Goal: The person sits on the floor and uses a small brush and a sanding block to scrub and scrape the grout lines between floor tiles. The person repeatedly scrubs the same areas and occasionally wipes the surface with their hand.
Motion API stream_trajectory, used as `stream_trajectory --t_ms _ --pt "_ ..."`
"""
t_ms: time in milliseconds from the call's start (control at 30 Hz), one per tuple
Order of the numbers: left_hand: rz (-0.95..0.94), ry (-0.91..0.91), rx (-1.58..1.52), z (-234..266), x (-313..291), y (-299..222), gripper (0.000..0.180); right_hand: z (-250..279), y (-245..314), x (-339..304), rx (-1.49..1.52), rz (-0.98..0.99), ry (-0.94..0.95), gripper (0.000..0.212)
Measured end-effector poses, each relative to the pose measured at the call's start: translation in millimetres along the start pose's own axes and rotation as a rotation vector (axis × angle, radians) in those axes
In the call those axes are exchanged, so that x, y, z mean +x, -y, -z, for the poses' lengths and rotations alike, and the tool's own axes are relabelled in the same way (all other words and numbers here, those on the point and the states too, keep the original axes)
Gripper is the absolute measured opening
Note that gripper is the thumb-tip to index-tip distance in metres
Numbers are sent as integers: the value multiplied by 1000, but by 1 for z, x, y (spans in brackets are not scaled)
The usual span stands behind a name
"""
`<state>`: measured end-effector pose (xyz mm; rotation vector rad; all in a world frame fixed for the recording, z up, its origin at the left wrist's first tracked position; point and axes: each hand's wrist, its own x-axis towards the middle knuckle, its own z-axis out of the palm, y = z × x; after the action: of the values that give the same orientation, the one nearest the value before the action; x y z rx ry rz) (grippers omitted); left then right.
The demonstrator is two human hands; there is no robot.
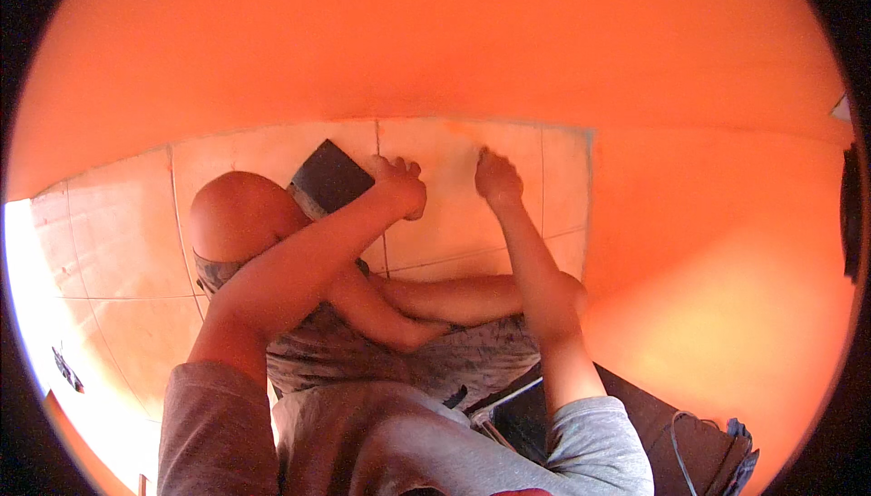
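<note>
My left hand is raised over the tiled floor, its fingers curled closed. Just left of it lies a dark, flat-topped square block or box, partly covered by my left wrist. My right hand is stretched forward near the foot of the wall, closed with thumb and fingers together. A gap separates the two hands. Whatever either hand may hold is too small or hidden to make out. My bent legs are folded on the floor below my forearms.
An orange wall rises in front and turns a corner on the right. Pale tiles cover the floor. A dark flat piece with a thin cable sits at lower right. A small dark object lies far left in bright light.
</note>
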<state>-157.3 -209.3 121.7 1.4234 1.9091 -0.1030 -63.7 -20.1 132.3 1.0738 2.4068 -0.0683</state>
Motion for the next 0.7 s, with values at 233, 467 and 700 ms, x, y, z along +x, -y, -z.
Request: stream_trajectory --t_ms 233,467,700 --pt "10 8 16 13 8 0 50 19 10 16 36 37 -58 42" --pt "22 22 -13 10 2 2 48 26 22 -8 2 88 -24 39" --pt "12 -47 17 7 -7 -6 45 13 32 -9 -12 121 -141 35"
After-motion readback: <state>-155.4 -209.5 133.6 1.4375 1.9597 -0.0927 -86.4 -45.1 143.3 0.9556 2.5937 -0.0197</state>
